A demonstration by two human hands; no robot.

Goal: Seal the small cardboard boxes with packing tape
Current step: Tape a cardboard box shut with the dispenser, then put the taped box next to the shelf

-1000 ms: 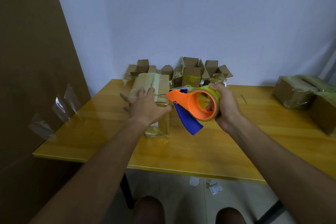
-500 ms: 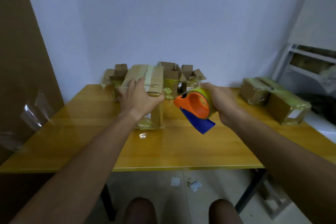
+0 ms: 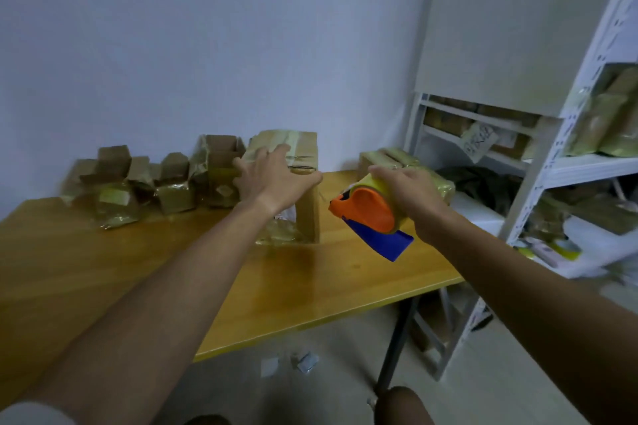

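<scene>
I am pulling the dispenser (image 3: 371, 214) clear of the box (image 3: 297, 166), my right hand (image 3: 407, 190) gripping its roll; my left hand (image 3: 272, 179) is holding the box near the desk's (image 3: 103, 269) far edge, so this strip looks finished.

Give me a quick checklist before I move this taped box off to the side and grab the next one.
1. Left hand on the standing box: ok, palm on top, thumb down its right side.
2. Tape dispenser secured: ok, right hand grips the roll, held off the table.
3. Tape cut free from the box: cannot tell.
4. Top seam taped: ok, tape strip visible on top.
5. Open boxes left to seal: ok, several stand along the wall.
6. Space beside the sealed boxes at the right end: cannot tell, the right hand hides it.
</scene>
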